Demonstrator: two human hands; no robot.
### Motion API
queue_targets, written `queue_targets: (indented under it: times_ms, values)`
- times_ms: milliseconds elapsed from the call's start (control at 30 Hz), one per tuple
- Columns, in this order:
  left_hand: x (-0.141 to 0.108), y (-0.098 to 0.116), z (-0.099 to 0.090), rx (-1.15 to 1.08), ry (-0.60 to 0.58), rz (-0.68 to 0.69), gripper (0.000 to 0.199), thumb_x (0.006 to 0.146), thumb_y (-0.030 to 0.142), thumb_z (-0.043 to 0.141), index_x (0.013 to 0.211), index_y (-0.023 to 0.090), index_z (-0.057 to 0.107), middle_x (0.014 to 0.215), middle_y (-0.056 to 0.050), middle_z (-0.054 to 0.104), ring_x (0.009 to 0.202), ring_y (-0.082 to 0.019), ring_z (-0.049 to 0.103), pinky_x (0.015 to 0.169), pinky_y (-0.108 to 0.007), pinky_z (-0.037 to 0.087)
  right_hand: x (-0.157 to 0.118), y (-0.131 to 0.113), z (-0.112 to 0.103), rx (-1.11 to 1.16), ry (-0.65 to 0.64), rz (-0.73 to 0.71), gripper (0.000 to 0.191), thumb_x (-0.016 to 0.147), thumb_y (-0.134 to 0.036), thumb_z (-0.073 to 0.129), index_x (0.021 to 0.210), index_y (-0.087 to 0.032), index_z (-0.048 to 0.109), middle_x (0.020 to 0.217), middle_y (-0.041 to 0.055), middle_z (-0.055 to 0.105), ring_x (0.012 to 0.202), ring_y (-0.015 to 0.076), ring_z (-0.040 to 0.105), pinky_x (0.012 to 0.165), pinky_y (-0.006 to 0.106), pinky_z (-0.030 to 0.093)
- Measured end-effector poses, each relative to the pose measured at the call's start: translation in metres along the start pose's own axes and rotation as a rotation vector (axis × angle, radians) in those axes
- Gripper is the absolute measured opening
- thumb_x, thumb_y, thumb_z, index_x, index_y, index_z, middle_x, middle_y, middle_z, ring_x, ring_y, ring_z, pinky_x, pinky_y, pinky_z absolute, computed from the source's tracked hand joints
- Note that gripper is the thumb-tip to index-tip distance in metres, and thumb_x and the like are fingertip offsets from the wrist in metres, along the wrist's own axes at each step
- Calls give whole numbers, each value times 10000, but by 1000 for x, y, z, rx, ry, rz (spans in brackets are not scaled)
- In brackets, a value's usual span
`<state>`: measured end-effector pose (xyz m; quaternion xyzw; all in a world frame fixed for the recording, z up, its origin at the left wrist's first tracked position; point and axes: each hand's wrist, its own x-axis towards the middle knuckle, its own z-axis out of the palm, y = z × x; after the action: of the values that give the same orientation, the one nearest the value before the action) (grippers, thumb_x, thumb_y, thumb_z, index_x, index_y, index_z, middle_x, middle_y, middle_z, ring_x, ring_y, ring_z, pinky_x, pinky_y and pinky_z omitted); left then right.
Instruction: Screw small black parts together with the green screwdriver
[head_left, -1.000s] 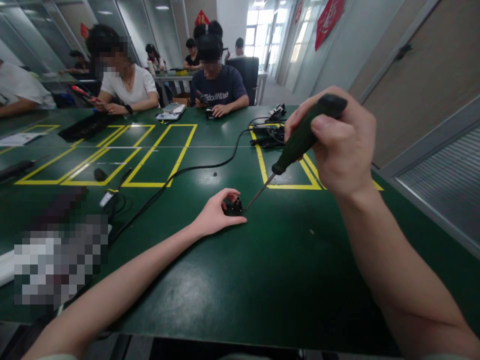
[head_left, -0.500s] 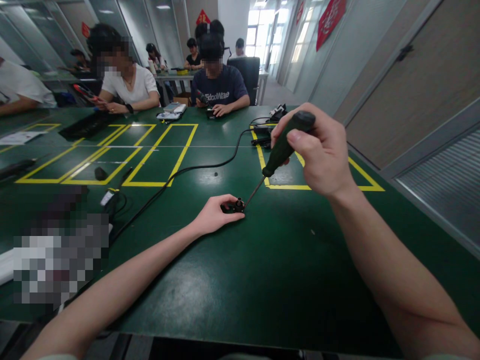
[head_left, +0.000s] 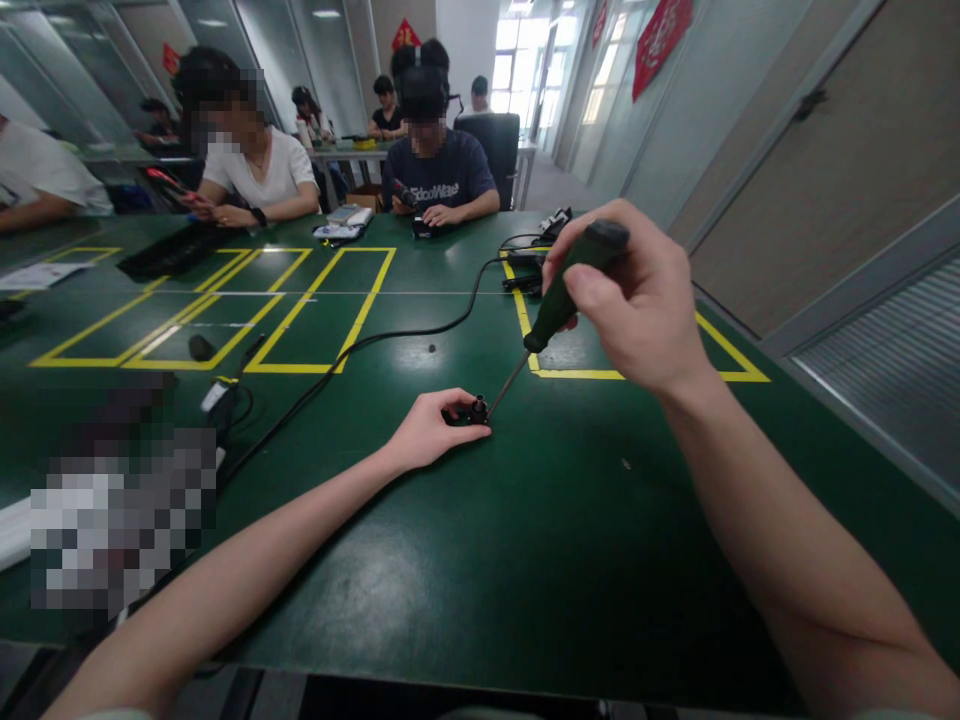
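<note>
My left hand (head_left: 436, 430) grips a small black part (head_left: 478, 410) between thumb and fingers, down on the green tabletop (head_left: 465, 560). The part has a short round post standing up from it; its exact kind is too small to make out. My right hand (head_left: 637, 290) is closed around the dark green handle of a screwdriver (head_left: 551, 312). The tool slants down to the left, and its thin metal tip reaches the right side of the black part. Whether the tip sits in a screw I cannot tell.
A black cable (head_left: 405, 333) runs across the table from lower left to the back right, where dark items (head_left: 553, 225) lie. Yellow tape (head_left: 300, 368) marks rectangles. At left are blurred objects (head_left: 142, 520). Across the table, a person in a dark shirt (head_left: 442, 170) works.
My right thumb has shifted slightly to the left on the screwdriver handle, and the hand has turned a little. My left hand and the black part stay in place.
</note>
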<state>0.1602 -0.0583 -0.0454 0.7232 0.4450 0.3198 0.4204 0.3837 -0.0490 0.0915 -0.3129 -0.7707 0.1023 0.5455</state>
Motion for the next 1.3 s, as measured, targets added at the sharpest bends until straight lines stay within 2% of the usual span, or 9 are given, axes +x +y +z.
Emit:
queue_targets:
  times_ms: [167, 433, 600, 800, 933, 1033, 1133, 1200, 1300]
  values:
    - [-1, -1, 0, 15, 28, 9, 320, 744, 415, 847, 971, 196, 788, 912, -46, 793, 835, -203, 673, 832, -347, 530, 0, -4, -2, -122, 20, -5, 197, 927, -445, 649, 1051, -303, 591, 869, 16, 660, 765, 223, 654, 644, 366, 584]
    - [-2, -2, 0, 47, 71, 5, 308, 737, 403, 864, 961, 204, 791, 893, -29, 783, 817, -192, 662, 793, -321, 515, 2, -19, -13, -345, 30, 23, 163, 951, -447, 652, 938, -286, 672, 726, -7, 627, 666, 185, 613, 619, 324, 505]
    - [-2, -2, -1, 29, 49, -8, 318, 738, 394, 866, 980, 201, 794, 915, -33, 790, 830, -196, 658, 801, -326, 504, 3, -21, -16, -301, 5, -27, 161, 945, -360, 591, 971, -280, 728, 781, 0, 660, 655, 179, 580, 592, 318, 467]
    - [-2, -4, -2, 24, 47, -10, 327, 743, 382, 867, 1003, 198, 792, 937, -39, 802, 840, -199, 664, 806, -328, 500, 3, -22, -16, -373, 23, -20, 230, 978, -436, 611, 1063, -264, 738, 786, -5, 674, 582, 145, 522, 605, 307, 405]
    - [-2, -6, -2, 32, 49, -6, 321, 745, 367, 871, 1002, 192, 795, 927, -33, 801, 820, -187, 657, 785, -312, 491, 2, -24, -17, -194, -73, -90, 278, 963, -348, 569, 1172, -239, 718, 898, 19, 695, 708, 167, 583, 663, 303, 447]
    - [-1, -7, -1, 23, 52, -3, 316, 745, 359, 875, 1001, 191, 797, 913, -29, 802, 814, -183, 655, 780, -308, 484, 2, -24, -16, -160, -74, -106, 284, 988, -319, 493, 984, -192, 747, 800, 24, 653, 687, 156, 540, 632, 301, 400]
    - [-1, -8, -1, 12, 50, -3, 310, 745, 353, 874, 999, 194, 798, 925, -29, 806, 826, -185, 658, 793, -311, 484, 1, -26, -17, -298, -2, -68, 392, 1042, -410, 504, 789, -197, 715, 635, -5, 558, 562, 121, 426, 566, 308, 285]
    - [-1, -8, -1, 6, 49, -4, 311, 744, 355, 874, 1000, 195, 798, 935, -30, 808, 830, -187, 660, 797, -313, 485, 1, -29, -19, -340, -3, -49, 332, 1032, -423, 552, 857, -207, 733, 631, -13, 561, 556, 123, 436, 566, 308, 287]
    - [-1, -8, -1, 9, 49, 2, 316, 742, 361, 874, 1001, 197, 800, 940, -31, 809, 837, -191, 663, 799, -317, 486, 1, -30, -21, -351, -74, -51, 223, 1006, -298, 538, 1083, -213, 730, 748, 9, 630, 645, 163, 529, 625, 322, 371]
